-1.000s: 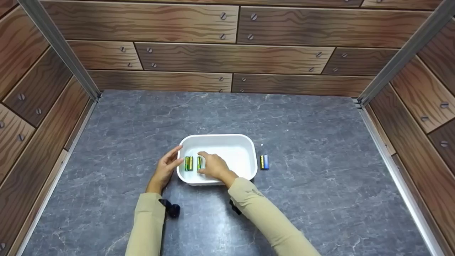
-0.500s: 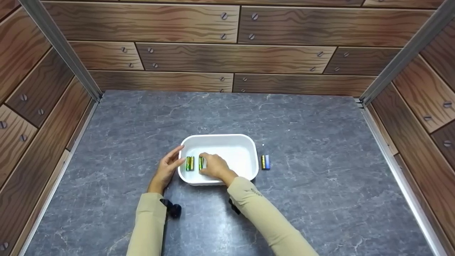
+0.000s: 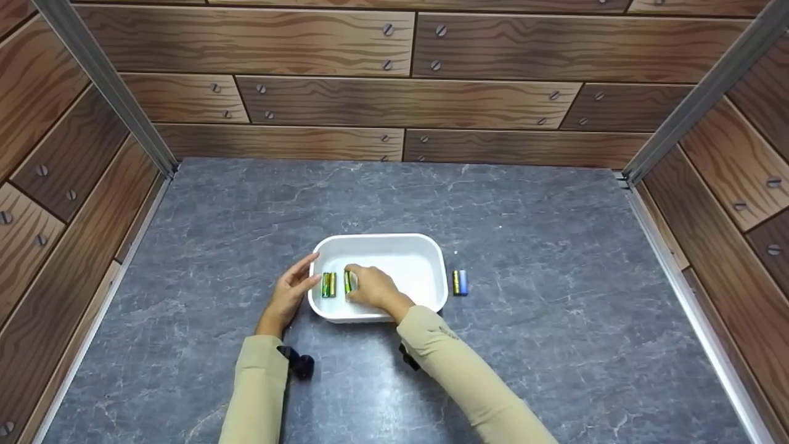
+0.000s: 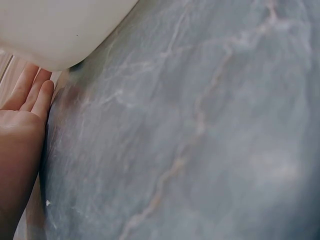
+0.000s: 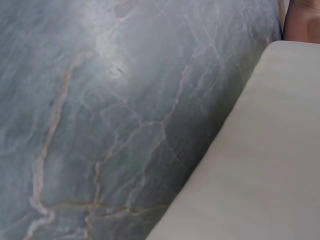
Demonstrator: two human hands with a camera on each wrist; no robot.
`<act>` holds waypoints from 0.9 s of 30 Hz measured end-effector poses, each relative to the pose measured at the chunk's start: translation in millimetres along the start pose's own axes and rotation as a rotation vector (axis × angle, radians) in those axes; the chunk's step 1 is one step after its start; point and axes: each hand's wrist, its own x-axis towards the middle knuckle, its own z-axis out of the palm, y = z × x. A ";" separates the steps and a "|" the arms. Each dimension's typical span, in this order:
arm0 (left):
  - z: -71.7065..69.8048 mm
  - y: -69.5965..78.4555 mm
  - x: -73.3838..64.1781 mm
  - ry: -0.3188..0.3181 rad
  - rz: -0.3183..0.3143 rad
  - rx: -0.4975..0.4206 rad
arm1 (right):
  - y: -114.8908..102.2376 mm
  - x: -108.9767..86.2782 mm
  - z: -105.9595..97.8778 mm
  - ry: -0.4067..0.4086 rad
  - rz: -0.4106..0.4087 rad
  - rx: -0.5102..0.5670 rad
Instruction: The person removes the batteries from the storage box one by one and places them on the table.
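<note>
A white plastic tub (image 3: 422,277) sits on the table with two green-and-gold batteries (image 3: 329,285) lying side by side near its left end. Inside the tub, my right hand (image 3: 375,287) pinches another green-and-gold battery (image 3: 347,282) by its two ends between thumb and fingers. That battery leans slightly and lies a small gap to the right of the pair. My left hand (image 3: 288,292) stays at the tub's left side, its extended fingers at the rim. In the left wrist view, the fingers (image 4: 44,97) reach straight out beside the tub's wall (image 4: 65,30).
Right of the tub, a black-and-gold battery (image 3: 456,283) and a blue battery (image 3: 463,282) lie together on the grey marbled table (image 3: 555,308). A tiny white speck (image 3: 455,252) is just beyond them. Wood-patterned walls (image 3: 394,98) enclose the back and sides.
The battery in my right hand has tilted slightly, while the hand has barely shifted. My left hand holds its place at the tub, and the other batteries lie as before.
</note>
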 end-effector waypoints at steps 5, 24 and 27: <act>0.4 0.3 0.0 0.006 -0.007 0.001 | -1.0 -2.9 -5.3 -0.003 -0.001 0.009; 2.0 0.8 0.2 0.028 -0.021 0.029 | 1.0 -12.3 -27.5 0.015 -0.082 0.043; 3.0 1.1 0.0 0.040 -0.040 0.041 | 1.5 -14.3 -30.6 0.021 -0.097 0.046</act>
